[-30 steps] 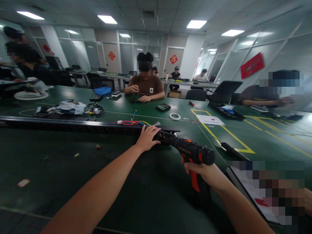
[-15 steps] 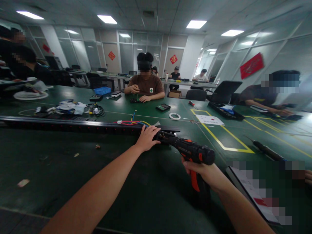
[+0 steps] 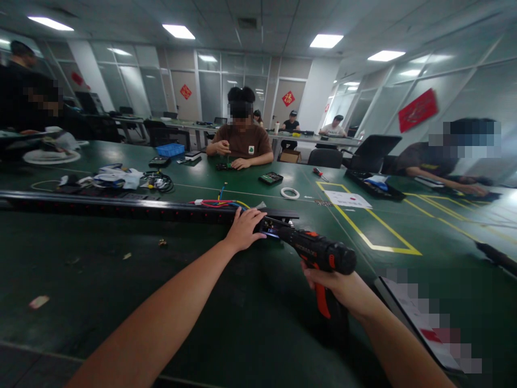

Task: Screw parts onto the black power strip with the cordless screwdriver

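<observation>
The black bar (image 3: 121,210) lies lengthwise from left to right, stretching far leftward of the left hand (image 3: 243,230) and ending just right of it. That hand rests on the bar, fingers extended, thumb apart. The right hand (image 3: 338,283) is wrapped round the handle of a drill (image 3: 323,250), whose nose points left and slightly away, toward the left hand. Coloured wires (image 3: 220,203) lie just beyond the left hand.

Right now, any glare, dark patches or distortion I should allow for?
Head view: glare streaks the black rail; head view: the drill fades into shadow at its grip; head view: the right-hand wall leans, wide-angle style; head view: pixel blocks cover part of the white sheet.
</observation>
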Demonstrator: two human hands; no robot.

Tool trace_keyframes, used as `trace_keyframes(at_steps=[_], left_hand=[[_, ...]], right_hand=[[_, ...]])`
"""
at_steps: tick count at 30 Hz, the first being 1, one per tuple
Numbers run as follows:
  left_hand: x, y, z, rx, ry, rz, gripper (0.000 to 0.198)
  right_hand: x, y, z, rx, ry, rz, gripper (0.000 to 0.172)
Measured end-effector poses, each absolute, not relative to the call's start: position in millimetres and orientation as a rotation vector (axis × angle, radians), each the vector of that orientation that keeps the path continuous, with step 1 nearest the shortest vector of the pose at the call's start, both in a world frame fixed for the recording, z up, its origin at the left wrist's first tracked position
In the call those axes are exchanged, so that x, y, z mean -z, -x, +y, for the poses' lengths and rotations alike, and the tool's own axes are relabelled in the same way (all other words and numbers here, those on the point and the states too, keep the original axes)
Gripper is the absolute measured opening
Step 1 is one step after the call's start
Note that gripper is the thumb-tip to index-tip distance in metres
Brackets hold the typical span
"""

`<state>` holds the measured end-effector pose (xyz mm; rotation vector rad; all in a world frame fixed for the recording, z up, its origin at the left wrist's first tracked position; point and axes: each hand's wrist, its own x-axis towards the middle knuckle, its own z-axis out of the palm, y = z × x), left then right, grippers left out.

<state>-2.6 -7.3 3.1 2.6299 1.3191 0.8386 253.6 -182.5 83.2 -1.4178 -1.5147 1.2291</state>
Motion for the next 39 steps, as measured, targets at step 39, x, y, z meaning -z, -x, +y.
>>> trace_keyframes(at_steps=[39], left_hand=[[-5.8,1.5,-8.6,-0.827,-2.618,1.314,0.070]], right_hand=[[-80.6,-255.0,-180.5,-1.223,1.418,-1.541,0.027]])
